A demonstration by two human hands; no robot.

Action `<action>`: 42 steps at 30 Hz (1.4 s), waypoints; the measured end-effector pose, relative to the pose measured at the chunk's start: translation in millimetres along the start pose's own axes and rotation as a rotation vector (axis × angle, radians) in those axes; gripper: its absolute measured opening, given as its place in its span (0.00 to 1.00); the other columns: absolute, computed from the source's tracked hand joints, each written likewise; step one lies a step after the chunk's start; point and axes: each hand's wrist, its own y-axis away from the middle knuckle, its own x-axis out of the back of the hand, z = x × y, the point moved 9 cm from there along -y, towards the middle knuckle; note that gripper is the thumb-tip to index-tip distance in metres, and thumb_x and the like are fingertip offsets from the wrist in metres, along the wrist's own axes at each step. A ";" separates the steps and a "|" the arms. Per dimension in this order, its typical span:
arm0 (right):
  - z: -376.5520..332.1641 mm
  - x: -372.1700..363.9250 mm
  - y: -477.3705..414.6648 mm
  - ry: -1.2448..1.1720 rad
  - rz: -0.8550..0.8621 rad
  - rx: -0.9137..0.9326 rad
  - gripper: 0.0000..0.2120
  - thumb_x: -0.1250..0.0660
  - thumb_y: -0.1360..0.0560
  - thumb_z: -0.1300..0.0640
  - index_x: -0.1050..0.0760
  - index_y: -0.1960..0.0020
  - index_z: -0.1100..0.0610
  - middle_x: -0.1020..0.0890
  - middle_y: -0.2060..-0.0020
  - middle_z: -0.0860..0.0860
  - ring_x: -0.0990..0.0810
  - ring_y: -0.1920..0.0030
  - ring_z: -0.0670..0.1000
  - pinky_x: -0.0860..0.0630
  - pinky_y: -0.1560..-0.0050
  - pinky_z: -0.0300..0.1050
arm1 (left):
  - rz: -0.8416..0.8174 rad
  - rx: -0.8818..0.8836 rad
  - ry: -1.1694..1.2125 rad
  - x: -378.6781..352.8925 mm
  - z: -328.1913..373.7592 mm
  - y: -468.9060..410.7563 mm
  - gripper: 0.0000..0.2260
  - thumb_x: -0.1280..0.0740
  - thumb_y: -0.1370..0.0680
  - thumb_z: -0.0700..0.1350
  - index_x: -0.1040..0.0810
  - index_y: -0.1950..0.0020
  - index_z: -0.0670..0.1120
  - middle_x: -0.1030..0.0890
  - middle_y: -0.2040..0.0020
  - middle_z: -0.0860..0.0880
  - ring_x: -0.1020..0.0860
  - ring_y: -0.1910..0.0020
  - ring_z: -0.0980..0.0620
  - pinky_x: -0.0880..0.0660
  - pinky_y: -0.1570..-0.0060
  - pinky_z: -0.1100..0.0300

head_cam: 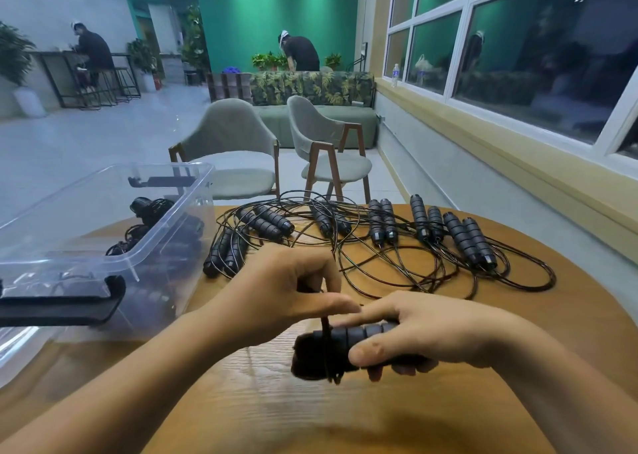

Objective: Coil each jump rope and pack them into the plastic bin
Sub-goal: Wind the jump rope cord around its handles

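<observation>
My right hand (424,332) grips a pair of black ribbed jump-rope handles (331,348) held side by side just above the round wooden table (262,402). My left hand (293,288) pinches the thin black cord (325,329) of that rope, which crosses over the handles near their left end. Several more black jump ropes (379,243) lie loose and tangled across the far half of the table, handles in pairs. The clear plastic bin (103,232) stands at the left with coiled ropes (148,218) inside.
The bin has black clip handles (58,310) on its near and far ends. Two grey chairs (234,153) stand beyond the table. A window wall runs along the right. Two people stand far back in the room.
</observation>
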 end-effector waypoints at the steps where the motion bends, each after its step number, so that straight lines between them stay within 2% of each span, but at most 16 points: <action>1: -3.4 -4.3 1.2 -0.011 -0.037 0.019 0.19 0.26 0.20 0.43 0.21 0.30 0.33 0.14 0.51 0.53 0.24 0.57 0.52 0.31 0.63 0.43 | 0.005 0.003 0.030 0.3 -1.0 -0.3 0.10 0.23 0.26 0.57 0.19 0.58 0.53 0.25 0.70 0.49 0.30 0.72 0.52 0.33 0.73 0.58; 6: -20.1 -16.5 6.3 -0.123 -0.162 0.158 0.20 0.29 0.18 0.48 0.22 0.27 0.42 0.16 0.49 0.56 0.25 0.60 0.53 0.31 0.63 0.43 | 0.012 0.016 0.120 0.3 -1.5 -1.4 0.13 0.28 0.21 0.58 0.20 0.59 0.51 0.24 0.68 0.46 0.27 0.69 0.47 0.30 0.70 0.51; 9: -29.1 -19.3 7.1 -0.223 -0.200 0.261 0.21 0.31 0.19 0.49 0.22 0.26 0.49 0.18 0.49 0.61 0.27 0.61 0.55 0.33 0.65 0.45 | 0.047 0.035 0.108 5.1 -4.4 -4.3 0.18 0.35 0.17 0.59 0.20 0.60 0.48 0.22 0.66 0.46 0.24 0.67 0.50 0.27 0.66 0.54; 12: -36.5 -19.2 9.4 -0.318 -0.215 0.357 0.25 0.32 0.20 0.50 0.24 0.25 0.54 0.19 0.50 0.63 0.26 0.63 0.52 0.33 0.66 0.43 | 0.048 0.062 0.132 4.3 -5.5 -2.0 0.20 0.38 0.14 0.56 0.20 0.61 0.48 0.22 0.67 0.49 0.24 0.67 0.54 0.29 0.65 0.61; 15: -39.0 -15.4 11.1 -0.418 -0.191 0.417 0.27 0.26 0.22 0.45 0.25 0.27 0.56 0.20 0.51 0.64 0.26 0.64 0.53 0.35 0.67 0.42 | 0.048 0.193 0.197 3.1 -13.3 -11.0 0.18 0.39 0.14 0.50 0.22 0.62 0.47 0.23 0.67 0.53 0.25 0.66 0.58 0.30 0.62 0.65; 16: -38.3 -13.2 11.5 -0.443 -0.171 0.426 0.30 0.25 0.22 0.43 0.26 0.27 0.56 0.20 0.51 0.64 0.25 0.64 0.53 0.37 0.67 0.43 | 0.000 0.169 0.110 -2.0 -20.1 -4.0 0.17 0.39 0.14 0.49 0.24 0.61 0.47 0.24 0.65 0.52 0.26 0.65 0.58 0.30 0.62 0.65; 18: -36.8 -6.8 10.9 -0.474 -0.115 0.439 0.32 0.26 0.22 0.42 0.29 0.25 0.58 0.20 0.50 0.64 0.25 0.63 0.54 0.41 0.66 0.49 | -0.056 0.267 0.061 -11.8 -54.0 9.2 0.12 0.35 0.15 0.50 0.25 0.57 0.47 0.23 0.61 0.53 0.26 0.61 0.59 0.23 0.55 0.63; 20: -36.7 -0.2 10.0 -0.484 -0.054 0.461 0.33 0.27 0.22 0.41 0.30 0.25 0.59 0.19 0.49 0.63 0.26 0.62 0.54 0.44 0.65 0.53 | 0.040 0.410 0.114 -6.9 -81.3 20.7 0.04 0.29 0.20 0.49 0.22 0.52 0.52 0.20 0.60 0.58 0.22 0.59 0.66 0.19 0.51 0.58; 22: -38.2 5.3 9.4 -0.520 -0.004 0.501 0.34 0.27 0.22 0.39 0.29 0.26 0.59 0.20 0.48 0.62 0.26 0.62 0.53 0.44 0.64 0.53 | 0.109 0.355 0.101 -2.6 -65.9 16.2 0.12 0.31 0.21 0.39 0.23 0.60 0.54 0.21 0.69 0.58 0.22 0.65 0.68 0.25 0.61 0.69; 23: -38.7 8.2 9.8 -0.562 0.015 0.525 0.33 0.27 0.22 0.38 0.28 0.26 0.57 0.20 0.48 0.62 0.26 0.61 0.53 0.44 0.63 0.52 | 0.118 0.271 0.113 -2.2 -51.3 12.1 0.17 0.34 0.19 0.37 0.24 0.64 0.55 0.23 0.72 0.57 0.23 0.69 0.64 0.28 0.66 0.70; 25: -37.9 16.5 11.6 -0.695 0.056 0.568 0.29 0.26 0.22 0.39 0.24 0.28 0.54 0.20 0.48 0.61 0.26 0.61 0.52 0.41 0.65 0.48 | 0.133 0.184 0.173 0.8 -23.7 1.6 0.18 0.40 0.14 0.46 0.22 0.63 0.55 0.26 0.72 0.55 0.29 0.73 0.59 0.33 0.70 0.68; 27: -35.4 27.0 14.4 -0.814 0.108 0.600 0.25 0.25 0.22 0.39 0.20 0.30 0.50 0.19 0.49 0.60 0.25 0.61 0.50 0.34 0.67 0.41 | 0.148 0.126 0.113 4.4 -16.4 -0.6 0.18 0.44 0.14 0.54 0.20 0.59 0.55 0.26 0.70 0.57 0.27 0.71 0.60 0.33 0.68 0.68; 32: -27.9 41.9 14.6 -0.808 0.276 0.568 0.26 0.25 0.24 0.37 0.20 0.30 0.49 0.19 0.50 0.61 0.25 0.61 0.52 0.33 0.67 0.41 | 0.096 0.115 0.040 -8.3 -18.4 -2.2 0.13 0.43 0.15 0.57 0.21 0.53 0.58 0.25 0.68 0.58 0.27 0.69 0.58 0.32 0.66 0.60; 35: -24.6 45.9 13.8 -0.792 0.377 0.543 0.20 0.31 0.19 0.41 0.19 0.31 0.49 0.18 0.50 0.61 0.26 0.61 0.53 0.35 0.67 0.43 | 0.065 0.132 0.014 -13.9 -23.5 -4.4 0.10 0.40 0.14 0.55 0.22 0.52 0.59 0.25 0.68 0.60 0.28 0.70 0.59 0.34 0.67 0.62; 40: -18.3 60.5 18.4 -0.682 0.595 0.483 0.19 0.32 0.20 0.43 0.20 0.31 0.46 0.15 0.50 0.61 0.24 0.62 0.54 0.35 0.67 0.45 | 0.053 0.136 -0.080 -14.1 -22.9 -3.4 0.09 0.38 0.15 0.56 0.23 0.53 0.59 0.21 0.64 0.53 0.23 0.66 0.53 0.29 0.68 0.57; 42: -15.8 66.1 22.3 -0.585 0.691 0.445 0.21 0.29 0.23 0.41 0.21 0.31 0.42 0.13 0.51 0.61 0.23 0.61 0.55 0.34 0.67 0.47 | 0.045 0.129 -0.144 -15.8 -24.5 -3.2 0.10 0.37 0.16 0.57 0.25 0.55 0.56 0.22 0.65 0.52 0.24 0.66 0.53 0.31 0.68 0.58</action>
